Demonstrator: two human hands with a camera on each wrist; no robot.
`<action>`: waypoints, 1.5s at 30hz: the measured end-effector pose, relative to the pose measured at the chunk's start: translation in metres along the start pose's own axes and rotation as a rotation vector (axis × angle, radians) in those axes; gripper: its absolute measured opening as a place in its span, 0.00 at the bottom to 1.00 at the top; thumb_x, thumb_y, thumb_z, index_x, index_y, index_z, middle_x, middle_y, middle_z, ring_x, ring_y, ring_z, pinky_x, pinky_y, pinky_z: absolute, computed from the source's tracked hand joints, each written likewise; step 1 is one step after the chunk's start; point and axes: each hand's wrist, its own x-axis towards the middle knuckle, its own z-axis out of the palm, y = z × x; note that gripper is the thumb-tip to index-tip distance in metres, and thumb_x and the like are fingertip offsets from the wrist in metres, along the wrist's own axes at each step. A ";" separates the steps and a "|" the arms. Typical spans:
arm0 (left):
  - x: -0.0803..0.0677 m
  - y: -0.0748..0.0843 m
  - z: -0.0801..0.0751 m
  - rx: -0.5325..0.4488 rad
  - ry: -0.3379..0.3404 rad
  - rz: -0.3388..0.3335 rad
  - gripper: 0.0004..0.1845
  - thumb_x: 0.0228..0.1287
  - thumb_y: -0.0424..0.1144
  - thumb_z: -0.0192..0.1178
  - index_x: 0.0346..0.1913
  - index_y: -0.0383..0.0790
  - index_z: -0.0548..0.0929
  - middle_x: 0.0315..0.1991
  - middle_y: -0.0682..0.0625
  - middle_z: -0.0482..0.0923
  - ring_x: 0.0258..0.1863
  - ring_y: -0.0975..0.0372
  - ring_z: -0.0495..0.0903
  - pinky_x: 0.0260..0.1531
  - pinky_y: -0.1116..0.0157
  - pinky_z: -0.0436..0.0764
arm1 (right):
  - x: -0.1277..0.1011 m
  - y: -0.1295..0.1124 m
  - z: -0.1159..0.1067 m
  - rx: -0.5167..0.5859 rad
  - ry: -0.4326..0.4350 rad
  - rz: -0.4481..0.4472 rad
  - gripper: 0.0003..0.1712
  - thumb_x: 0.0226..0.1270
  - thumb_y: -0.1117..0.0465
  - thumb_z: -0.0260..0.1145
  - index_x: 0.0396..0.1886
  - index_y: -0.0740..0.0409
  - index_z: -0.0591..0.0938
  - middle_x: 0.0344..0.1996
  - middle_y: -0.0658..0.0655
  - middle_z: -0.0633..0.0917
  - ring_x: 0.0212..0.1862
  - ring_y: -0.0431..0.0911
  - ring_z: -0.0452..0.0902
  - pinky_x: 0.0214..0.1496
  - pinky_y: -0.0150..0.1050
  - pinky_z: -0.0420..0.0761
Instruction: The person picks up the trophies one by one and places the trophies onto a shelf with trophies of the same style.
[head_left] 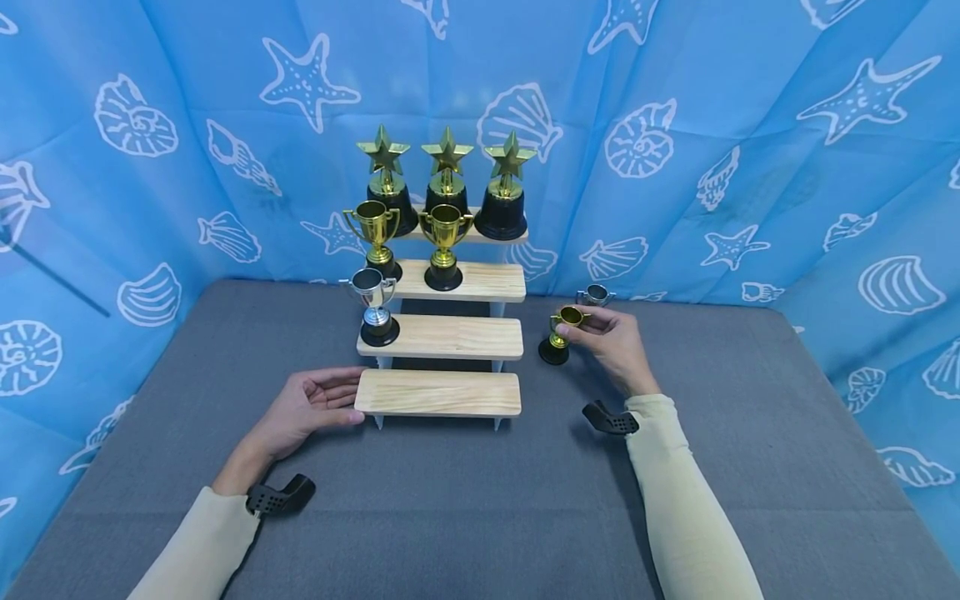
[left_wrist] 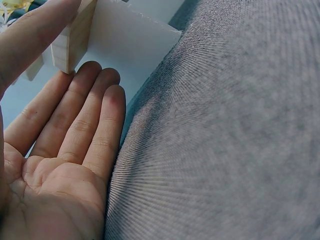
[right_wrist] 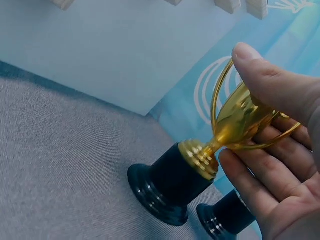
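Observation:
My right hand pinches a small gold trophy cup with a black base, right of the stepped wooden stand. In the right wrist view, the thumb lies across the gold bowl and the fingers are behind it. A silver trophy cup stands just behind that hand, partly hidden. At the stand's left end, my left hand touches the lowest step with its fingers extended. The left wrist view shows the fingertips beside the plank's end, palm bare.
Three gold star trophies line the top step. Below them are two gold cups on the second step, and a silver cup at the left of the third. A blue shell-patterned curtain hangs behind the grey cloth-covered table.

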 end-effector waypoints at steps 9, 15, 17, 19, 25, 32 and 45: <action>0.000 0.000 -0.001 0.002 0.001 0.003 0.39 0.56 0.21 0.71 0.69 0.17 0.65 0.66 0.26 0.69 0.58 0.62 0.81 0.58 0.63 0.81 | 0.002 0.006 0.000 -0.029 -0.025 0.031 0.30 0.62 0.59 0.77 0.61 0.70 0.80 0.55 0.69 0.84 0.50 0.41 0.84 0.53 0.29 0.84; 0.000 0.001 -0.001 0.004 -0.001 0.003 0.39 0.57 0.21 0.70 0.69 0.17 0.64 0.66 0.28 0.70 0.58 0.62 0.81 0.58 0.63 0.81 | 0.004 0.016 0.001 -0.109 -0.041 0.035 0.30 0.61 0.54 0.78 0.59 0.67 0.83 0.53 0.65 0.86 0.50 0.43 0.84 0.48 0.26 0.82; 0.000 0.000 -0.001 0.000 -0.005 0.010 0.38 0.57 0.21 0.70 0.69 0.17 0.64 0.66 0.29 0.71 0.58 0.62 0.81 0.58 0.63 0.81 | 0.004 0.020 0.002 -0.114 -0.045 0.034 0.30 0.60 0.54 0.79 0.58 0.66 0.84 0.52 0.63 0.87 0.52 0.45 0.84 0.49 0.26 0.82; 0.000 0.000 -0.001 -0.004 -0.009 0.015 0.38 0.57 0.21 0.70 0.69 0.17 0.65 0.66 0.29 0.72 0.58 0.61 0.81 0.58 0.63 0.81 | 0.005 0.024 0.003 -0.113 -0.049 0.027 0.29 0.60 0.55 0.79 0.58 0.66 0.84 0.52 0.63 0.87 0.54 0.48 0.84 0.50 0.26 0.82; 0.000 0.000 -0.001 0.000 -0.007 0.010 0.38 0.57 0.21 0.70 0.69 0.17 0.65 0.66 0.28 0.70 0.58 0.62 0.81 0.58 0.63 0.81 | 0.005 0.029 0.004 -0.125 -0.055 0.002 0.27 0.60 0.56 0.79 0.55 0.66 0.85 0.50 0.63 0.87 0.53 0.50 0.84 0.49 0.25 0.82; 0.001 0.000 0.000 0.009 0.005 -0.004 0.38 0.57 0.22 0.70 0.69 0.17 0.65 0.67 0.25 0.68 0.58 0.63 0.81 0.58 0.63 0.81 | 0.006 0.032 0.003 -0.170 -0.055 -0.011 0.27 0.60 0.54 0.79 0.54 0.66 0.86 0.49 0.64 0.88 0.54 0.52 0.83 0.52 0.28 0.81; 0.000 0.001 0.000 0.015 0.008 -0.005 0.38 0.56 0.22 0.71 0.69 0.18 0.65 0.67 0.25 0.69 0.57 0.63 0.81 0.58 0.63 0.81 | 0.005 0.034 0.004 -0.229 -0.082 -0.061 0.23 0.62 0.58 0.78 0.52 0.67 0.87 0.49 0.65 0.88 0.55 0.56 0.82 0.64 0.53 0.78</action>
